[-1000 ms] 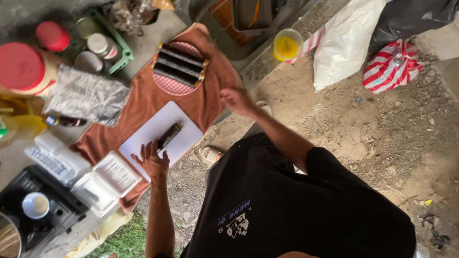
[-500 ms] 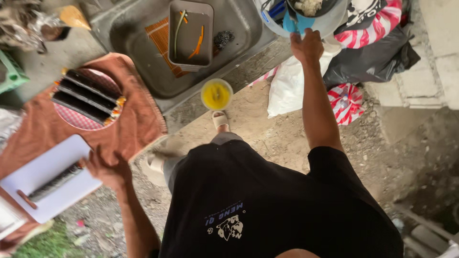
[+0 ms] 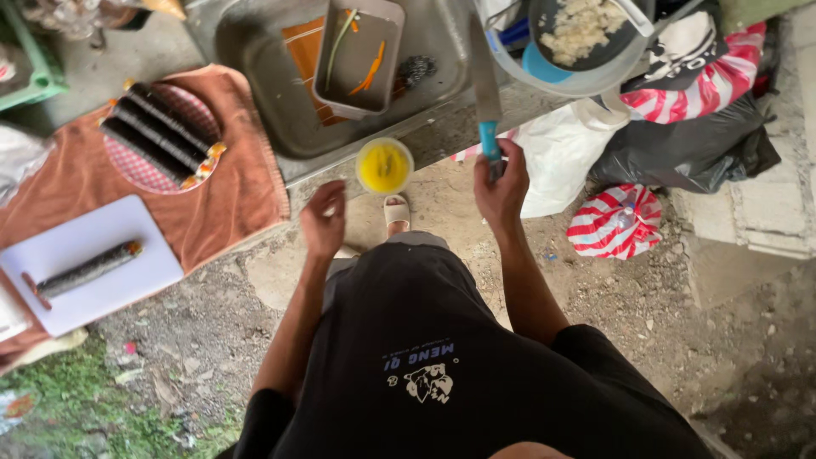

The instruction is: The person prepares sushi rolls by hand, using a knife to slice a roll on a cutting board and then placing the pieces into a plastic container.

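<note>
right hand (image 3: 500,189) clenched round the blue handle of the knife (image 3: 484,85), blade pointing up over the sink (image 3: 255,93) | left hand (image 3: 324,223) released, empty, near the yellow cup (image 3: 384,166) | knife likely stiff, light, sharp; best held by the handle

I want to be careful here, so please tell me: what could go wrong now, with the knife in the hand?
1. The right hand grips the knife blade up, near the white pot at the edge; a bump might tip it.
2. The left hand hangs empty near the yellow cup on the rim, which might be knocked off.
</note>
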